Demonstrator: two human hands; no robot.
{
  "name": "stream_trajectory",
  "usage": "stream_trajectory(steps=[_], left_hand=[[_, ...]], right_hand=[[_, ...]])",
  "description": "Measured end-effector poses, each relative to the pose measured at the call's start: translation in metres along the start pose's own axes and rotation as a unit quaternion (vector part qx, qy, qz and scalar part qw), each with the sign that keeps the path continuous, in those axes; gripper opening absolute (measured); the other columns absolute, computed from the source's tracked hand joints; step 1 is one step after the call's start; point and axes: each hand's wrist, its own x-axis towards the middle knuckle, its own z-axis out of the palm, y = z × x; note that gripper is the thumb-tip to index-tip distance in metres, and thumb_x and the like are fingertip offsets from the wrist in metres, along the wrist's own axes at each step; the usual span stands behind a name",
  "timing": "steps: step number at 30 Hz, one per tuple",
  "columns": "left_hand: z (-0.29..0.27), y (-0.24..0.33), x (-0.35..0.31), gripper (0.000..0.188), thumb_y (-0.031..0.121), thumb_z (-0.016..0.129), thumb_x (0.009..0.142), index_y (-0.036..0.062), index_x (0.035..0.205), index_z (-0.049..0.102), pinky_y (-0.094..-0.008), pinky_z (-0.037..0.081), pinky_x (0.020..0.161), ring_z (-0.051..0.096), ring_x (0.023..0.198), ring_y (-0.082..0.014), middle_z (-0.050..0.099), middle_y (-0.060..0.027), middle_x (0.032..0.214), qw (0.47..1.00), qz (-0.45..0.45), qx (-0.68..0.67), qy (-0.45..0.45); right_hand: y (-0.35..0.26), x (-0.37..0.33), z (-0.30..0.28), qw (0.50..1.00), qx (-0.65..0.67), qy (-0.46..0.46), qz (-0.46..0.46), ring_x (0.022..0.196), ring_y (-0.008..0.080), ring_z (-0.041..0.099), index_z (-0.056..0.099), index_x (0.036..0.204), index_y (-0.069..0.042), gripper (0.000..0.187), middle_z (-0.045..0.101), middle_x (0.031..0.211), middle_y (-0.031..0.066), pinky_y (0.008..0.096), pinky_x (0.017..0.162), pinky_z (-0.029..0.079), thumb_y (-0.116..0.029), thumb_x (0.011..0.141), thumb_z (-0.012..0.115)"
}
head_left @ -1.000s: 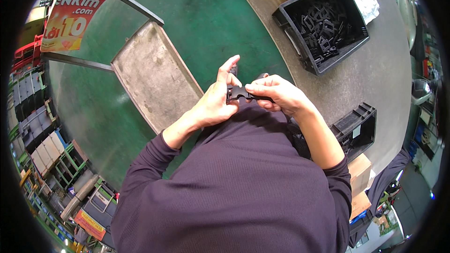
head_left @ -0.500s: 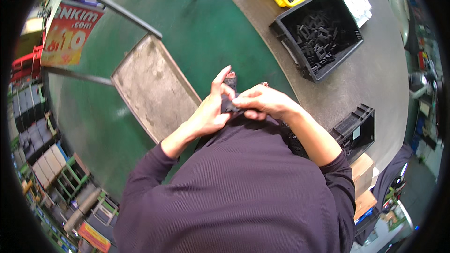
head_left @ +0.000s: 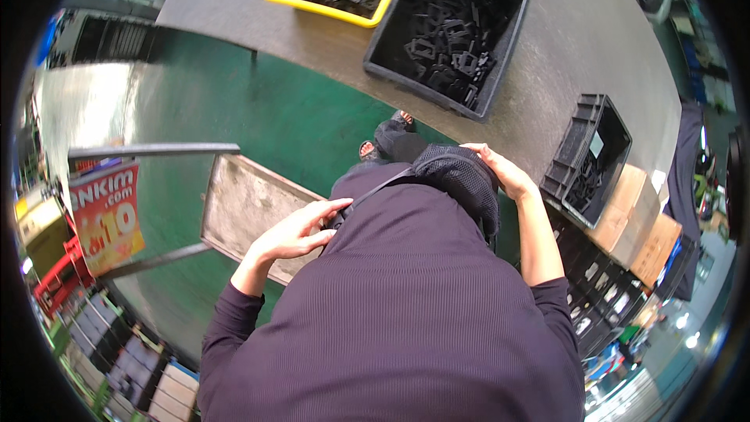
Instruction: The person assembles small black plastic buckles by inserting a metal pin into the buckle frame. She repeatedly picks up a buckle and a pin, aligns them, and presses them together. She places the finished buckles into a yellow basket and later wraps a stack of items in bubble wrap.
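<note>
A black mesh waist bag (head_left: pixel 459 178) sits at the front right of my waist, over my dark ribbed top. Its thin strap (head_left: pixel 380 187) runs left across my front. At the left end of that strap my left hand (head_left: pixel 293 233) has its thumb and fingers round a dark part, mostly hidden by the fingers. My right hand (head_left: pixel 508 174) holds the right side of the bag, fingers over its upper edge and thumb side out of sight.
Ahead, a grey table (head_left: pixel 312 43) bears a yellow basket (head_left: pixel 344 19) and a black crate (head_left: pixel 480 109), both with black plastic parts. A smaller black crate (head_left: pixel 562 148) and cardboard boxes (head_left: pixel 621 203) stand right. A metal cart (head_left: pixel 242 203) is left.
My hands have parted from a dark piece at my front, one to each side of my waist. The bag now shows at the front right. My view has turned toward the table.
</note>
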Motion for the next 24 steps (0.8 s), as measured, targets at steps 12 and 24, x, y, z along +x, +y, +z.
stream_trajectory(steps=[12, 24], left_hand=[[-0.089, 0.076, 0.111, 0.028, 0.018, 0.049, 0.088, 0.0038, 0.111, 0.056, -0.0307, 0.043, 0.077, 0.053, 0.082, -0.0221, 0.055, -0.0128, 0.089, 0.977, 0.048, 0.203, -0.044], [-0.231, 0.109, 0.175, 0.025, 0.017, 0.05, 0.09, 0.0047, 0.112, 0.056, -0.029, 0.046, 0.074, 0.057, 0.092, -0.0165, 0.06, -0.0077, 0.099, 0.942, 0.171, 0.274, -0.092]], right_hand=[[0.041, -0.041, 0.013, 0.96, 0.253, 0.11, 0.053, 0.111, 0.0131, 0.046, 0.035, 0.13, -0.009, 0.07, 0.051, 0.115, 0.0035, 0.0262, 0.093, 0.038, -0.047, 0.079, 0.062], [-0.036, 0.004, 0.064, 0.915, 0.142, 0.377, 0.005, 0.086, 0.0066, 0.054, 0.052, 0.119, -0.01, 0.043, 0.059, 0.099, -0.0018, 0.0202, 0.068, 0.042, -0.027, 0.082, 0.064]])
